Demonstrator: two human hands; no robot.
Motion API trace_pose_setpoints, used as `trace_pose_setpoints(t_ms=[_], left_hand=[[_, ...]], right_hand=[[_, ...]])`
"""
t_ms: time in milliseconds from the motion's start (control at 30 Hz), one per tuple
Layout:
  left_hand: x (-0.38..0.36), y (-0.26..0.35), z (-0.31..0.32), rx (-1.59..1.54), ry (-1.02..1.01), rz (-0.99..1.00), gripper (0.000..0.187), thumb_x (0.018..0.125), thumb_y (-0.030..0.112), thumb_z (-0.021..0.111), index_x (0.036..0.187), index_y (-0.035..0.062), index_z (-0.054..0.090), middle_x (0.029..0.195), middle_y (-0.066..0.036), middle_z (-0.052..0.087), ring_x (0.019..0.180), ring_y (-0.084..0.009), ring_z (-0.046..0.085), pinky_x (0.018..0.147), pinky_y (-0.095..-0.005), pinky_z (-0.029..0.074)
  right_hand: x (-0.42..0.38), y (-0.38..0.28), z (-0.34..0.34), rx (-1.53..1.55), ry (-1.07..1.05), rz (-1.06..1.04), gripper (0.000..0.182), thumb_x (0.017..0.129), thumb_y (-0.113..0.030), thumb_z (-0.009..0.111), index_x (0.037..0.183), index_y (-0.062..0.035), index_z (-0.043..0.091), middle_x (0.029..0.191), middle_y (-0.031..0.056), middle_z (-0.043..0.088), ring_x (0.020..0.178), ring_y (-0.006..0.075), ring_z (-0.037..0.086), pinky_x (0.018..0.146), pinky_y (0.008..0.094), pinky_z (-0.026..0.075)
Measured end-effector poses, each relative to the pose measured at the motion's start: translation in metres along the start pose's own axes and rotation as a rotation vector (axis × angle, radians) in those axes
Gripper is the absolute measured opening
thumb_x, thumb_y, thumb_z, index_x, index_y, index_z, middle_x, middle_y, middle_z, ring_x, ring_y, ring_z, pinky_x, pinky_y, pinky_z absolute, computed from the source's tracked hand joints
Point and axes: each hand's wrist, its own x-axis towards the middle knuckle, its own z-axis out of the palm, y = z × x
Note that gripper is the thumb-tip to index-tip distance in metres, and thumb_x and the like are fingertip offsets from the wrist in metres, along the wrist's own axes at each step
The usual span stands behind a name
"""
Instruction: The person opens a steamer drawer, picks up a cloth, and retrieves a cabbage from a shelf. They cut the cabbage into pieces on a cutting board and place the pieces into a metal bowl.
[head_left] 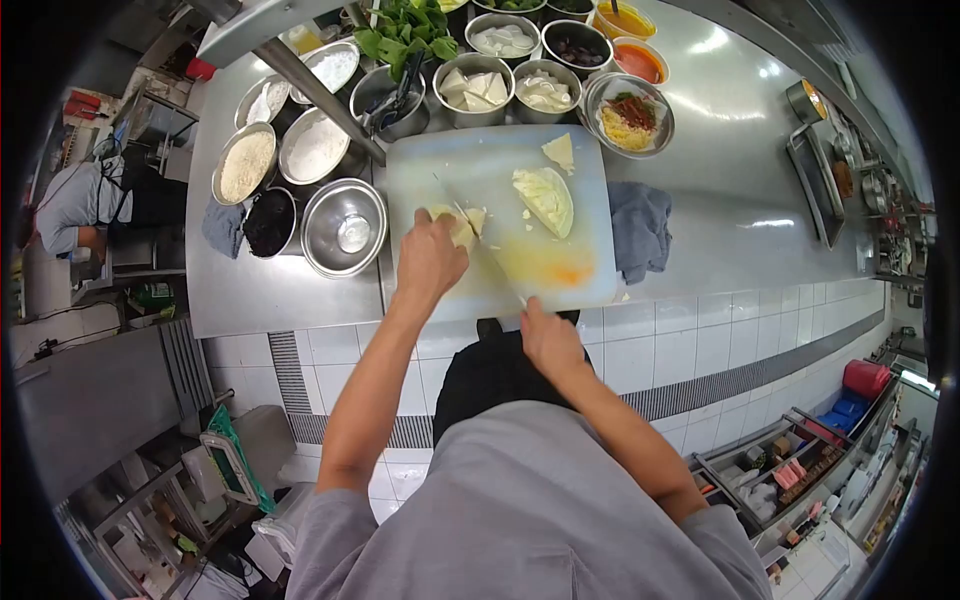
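Note:
My right hand (552, 342) is wrapped round the handle of a long kitchen knife (496, 268) at the front edge of the white cutting board (420, 160). The blade slants up and left across the board, against a pale cabbage piece (463, 233). My left hand (432, 258) presses its fingers on that piece, close to the blade. Some small cut bits lie just right of the blade. Farther right rests a larger cabbage wedge (543, 202), with a loose leaf piece (560, 153) above it. An orange-yellow stain marks the board's lower right.
An empty steel bowl (345, 228) stands left of the board, near several tubs of powder (315, 147). Behind are containers of white chunks (474, 92) and green leaves (405, 35). A grey cloth (640, 230) and a spice bowl (630, 115) sit right. A person (85, 205) bends at far left.

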Motion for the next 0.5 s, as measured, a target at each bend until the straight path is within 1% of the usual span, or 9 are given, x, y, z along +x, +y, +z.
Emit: trace_pose_setpoints(t_ms=[67,133,167,233,267,333,367,433,500], left_hand=[[0.006,0.004,-0.004,0.007,0.031,0.054,0.042,0.069,0.008,0.068,0.11,-0.0007,0.067,0.112,-0.024,0.058,0.088,-0.0419,0.064,0.076,-0.0474,0.054],[0.003,0.004,-0.011,0.348,0.087,0.204,0.038,0.072,0.006,0.065,0.109,0.0013,0.068,0.119,-0.019,0.055,0.095,-0.0379,0.06,0.077,-0.0432,0.054],[0.0,-0.001,-0.01,0.348,0.089,0.203,0.038,0.072,0.006,0.065,0.109,0.0013,0.068,0.119,-0.019,0.055,0.095,-0.0379,0.06,0.077,-0.0432,0.054],[-0.002,-0.014,0.0,0.717,0.206,0.489,0.03,0.079,0.009,0.06,0.107,0.0027,0.068,0.125,-0.016,0.051,0.102,-0.0327,0.053,0.081,-0.0398,0.05],[-0.01,-0.02,0.009,0.721,0.207,0.482,0.03,0.079,0.009,0.06,0.107,0.0027,0.068,0.125,-0.016,0.051,0.102,-0.0327,0.053,0.081,-0.0398,0.05],[-0.031,-0.026,0.025,1.006,0.046,0.651,0.036,0.084,0.015,0.058,0.117,0.0045,0.065,0.14,-0.017,0.043,0.111,-0.0338,0.048,0.088,-0.0407,0.046],[-0.038,-0.026,0.031,1.007,0.043,0.644,0.036,0.084,0.015,0.058,0.117,0.0045,0.065,0.14,-0.017,0.043,0.111,-0.0338,0.048,0.088,-0.0407,0.046],[-0.047,-0.021,0.035,0.955,0.088,0.565,0.047,0.086,0.018,0.059,0.132,0.0083,0.057,0.147,-0.018,0.035,0.114,-0.036,0.046,0.09,-0.0443,0.045],[-0.056,-0.015,0.031,0.9,0.1,0.515,0.051,0.085,0.021,0.061,0.134,0.0098,0.055,0.148,-0.019,0.034,0.115,-0.0368,0.047,0.092,-0.0455,0.044]], right_hand=[[0.012,0.022,-0.012,0.099,-0.004,-0.042,0.024,0.097,-0.028,0.051,0.1,-0.0044,0.049,0.063,0.0241,0.062,0.059,0.0425,0.065,0.052,0.0516,0.052],[0.019,0.042,-0.023,0.107,-0.003,-0.06,0.026,0.097,-0.03,0.051,0.102,-0.0041,0.049,0.064,0.0249,0.062,0.06,0.0438,0.064,0.053,0.053,0.052],[0.023,0.05,-0.03,0.116,-0.007,-0.075,0.028,0.097,-0.032,0.051,0.104,-0.0039,0.049,0.064,0.0258,0.062,0.061,0.0452,0.063,0.055,0.0543,0.051],[0.036,0.064,-0.042,0.114,-0.005,-0.046,0.031,0.098,-0.033,0.051,0.107,-0.0034,0.049,0.066,0.0257,0.063,0.063,0.0465,0.063,0.059,0.0555,0.05],[0.038,0.068,-0.047,0.095,-0.011,-0.028,0.031,0.098,-0.033,0.051,0.108,-0.0037,0.049,0.066,0.0255,0.063,0.063,0.0463,0.063,0.059,0.0552,0.051],[0.039,0.072,-0.054,0.061,-0.027,-0.016,0.03,0.098,-0.033,0.051,0.108,-0.0045,0.05,0.066,0.0249,0.063,0.063,0.0457,0.063,0.058,0.0545,0.05],[0.036,0.074,-0.055,0.061,-0.031,-0.021,0.03,0.098,-0.033,0.051,0.108,-0.0045,0.05,0.066,0.0249,0.063,0.063,0.0457,0.063,0.058,0.0545,0.05],[0.028,0.076,-0.057,0.086,-0.018,-0.039,0.03,0.098,-0.033,0.052,0.105,-0.0046,0.051,0.065,0.0245,0.063,0.063,0.0456,0.063,0.056,0.0539,0.05],[0.011,0.077,-0.06,0.115,-0.021,-0.052,0.029,0.098,-0.033,0.053,0.104,-0.0046,0.05,0.064,0.0241,0.062,0.062,0.0456,0.062,0.056,0.0536,0.049]])
